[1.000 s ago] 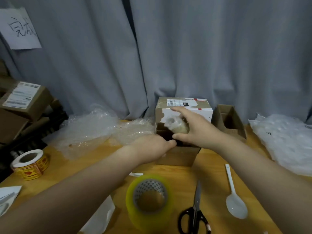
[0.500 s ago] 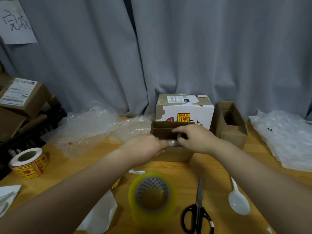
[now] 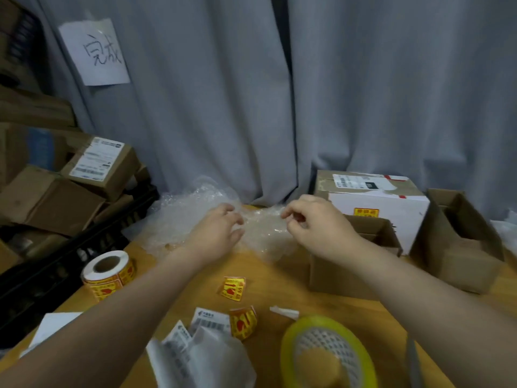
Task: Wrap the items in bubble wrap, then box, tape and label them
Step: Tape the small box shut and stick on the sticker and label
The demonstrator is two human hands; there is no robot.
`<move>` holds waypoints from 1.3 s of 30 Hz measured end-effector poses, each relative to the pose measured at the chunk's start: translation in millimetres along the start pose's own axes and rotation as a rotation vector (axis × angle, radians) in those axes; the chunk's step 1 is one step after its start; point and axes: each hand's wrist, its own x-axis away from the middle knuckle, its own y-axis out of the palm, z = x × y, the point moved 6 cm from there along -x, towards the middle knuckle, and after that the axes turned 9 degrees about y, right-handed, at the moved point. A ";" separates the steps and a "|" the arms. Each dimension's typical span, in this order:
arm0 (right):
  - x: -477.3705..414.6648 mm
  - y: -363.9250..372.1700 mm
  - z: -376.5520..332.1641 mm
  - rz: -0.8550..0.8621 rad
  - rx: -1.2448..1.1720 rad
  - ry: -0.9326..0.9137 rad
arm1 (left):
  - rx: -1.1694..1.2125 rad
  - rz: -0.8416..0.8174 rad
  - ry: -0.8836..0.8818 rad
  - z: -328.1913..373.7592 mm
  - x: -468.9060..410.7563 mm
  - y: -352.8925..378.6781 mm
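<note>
A heap of clear bubble wrap (image 3: 190,217) lies at the back of the wooden table (image 3: 279,287). My left hand (image 3: 221,231) reaches onto it with fingers loosely spread, touching the wrap. My right hand (image 3: 313,222) hovers over the wrap's right part, fingers curled, thumb and forefinger close together; I cannot tell whether they pinch the film. To the right stands the small open cardboard box (image 3: 355,259); its contents are hidden. A roll of clear tape (image 3: 327,357) stands near the front edge. A roll of yellow fragile stickers (image 3: 107,274) sits at the left.
A sealed white-and-brown box (image 3: 375,203) and an open empty carton (image 3: 461,242) stand at the back right. Loose yellow stickers (image 3: 232,288) and shipping labels (image 3: 201,331) lie in front. Stacked parcels (image 3: 92,166) fill the left, beside a black crate (image 3: 70,261). A grey curtain hangs behind.
Both hands left the small open box, where they had put the wrapped item, and moved left to the bubble wrap heap. The view swung left and down.
</note>
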 end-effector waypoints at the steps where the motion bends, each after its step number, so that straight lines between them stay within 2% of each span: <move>1: -6.4 12.3 -3.8 -0.030 0.011 -0.001 | -0.074 -0.081 -0.093 -27.0 2.1 8.5; 3: -16.9 35.4 -8.3 -0.077 0.023 0.012 | -0.151 -0.168 -0.204 -67.0 5.1 21.8; 6: -25.9 62.6 -6.7 -0.128 0.030 0.077 | -0.078 -0.102 -0.315 -100.6 -0.2 36.9; 9: -27.1 83.8 -4.5 -0.211 0.103 0.124 | -0.048 -0.177 -0.453 -124.0 -4.4 58.3; 11: -27.1 95.5 -6.0 -0.258 0.205 0.106 | -0.102 -0.223 -0.455 -134.6 -7.6 66.9; 15: -31.6 110.6 -6.3 -0.272 0.236 0.116 | -0.031 -0.173 -0.399 -142.4 -12.7 72.9; 18: -34.4 127.0 0.5 -0.341 0.205 0.144 | 0.049 -0.002 -0.389 -145.5 -10.7 58.5; 22: -29.4 160.4 20.2 -0.598 0.295 0.224 | 0.258 0.261 -0.474 -151.4 -0.3 26.7; 25: -31.2 171.7 31.7 -0.630 0.252 0.295 | 0.360 0.408 -0.488 -146.8 7.3 -3.5; 27: -37.3 166.8 28.9 -0.567 0.173 0.318 | 0.422 0.483 -0.445 -140.0 10.7 -26.2; 29: -47.5 147.9 14.2 -0.396 -0.018 0.293 | 0.434 0.582 -0.384 -131.8 13.0 -51.2; 32: -58.8 101.7 -15.2 -0.115 -0.557 0.300 | 0.404 0.733 -0.303 -111.2 11.8 -88.1; 35: -59.2 87.1 -32.8 -0.158 -1.018 0.457 | 0.323 0.697 -0.186 -77.6 5.1 -97.7; 37: -54.1 91.1 -41.0 -0.232 -1.128 0.531 | 0.282 0.616 -0.112 -50.7 3.9 -85.3; 39: -47.3 98.1 -42.7 -0.236 -1.190 0.597 | 0.286 0.529 -0.052 -25.1 6.1 -66.6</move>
